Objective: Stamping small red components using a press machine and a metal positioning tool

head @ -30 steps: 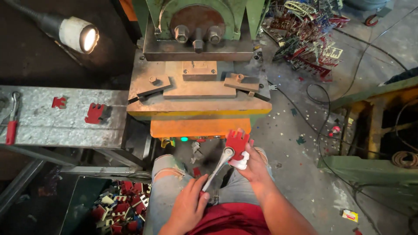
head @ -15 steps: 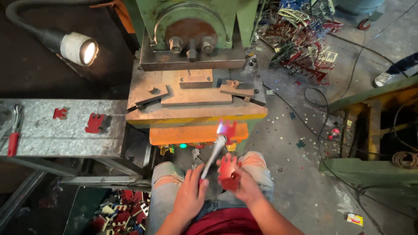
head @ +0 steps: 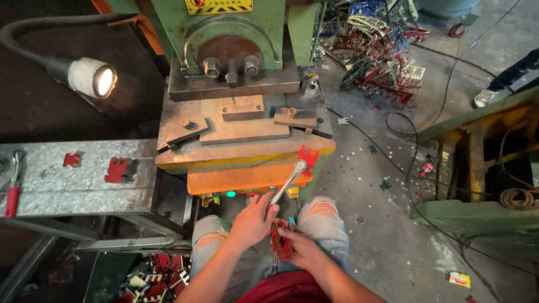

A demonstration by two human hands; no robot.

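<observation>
Red flat metal piece (head: 308,155) with notched teeth sits at the tip of a long silvery tool (head: 287,182), at the front right edge of the press bed (head: 241,147). Left hand (head: 254,220) is closed round the tool's handle, tool slanting up and away. Right hand (head: 298,252) grips a small stack of red pieces (head: 279,240) in the lap, between the knees in torn jeans. Step looks like feeding one piece to the press; the next move likely calls for sliding it flat onto the rusty steel plates, hand kept clear of the die. Press is green painted iron with big bolts, orange front panel. Left of it a speckled galvanised desk (head: 50,185) carries two more red cut-outs (head: 117,169) and a red-handled tool (head: 12,191). Lamp (head: 92,78) on a bendy neck glows. Scrap tangle (head: 382,50) lies on the concrete floor.
</observation>
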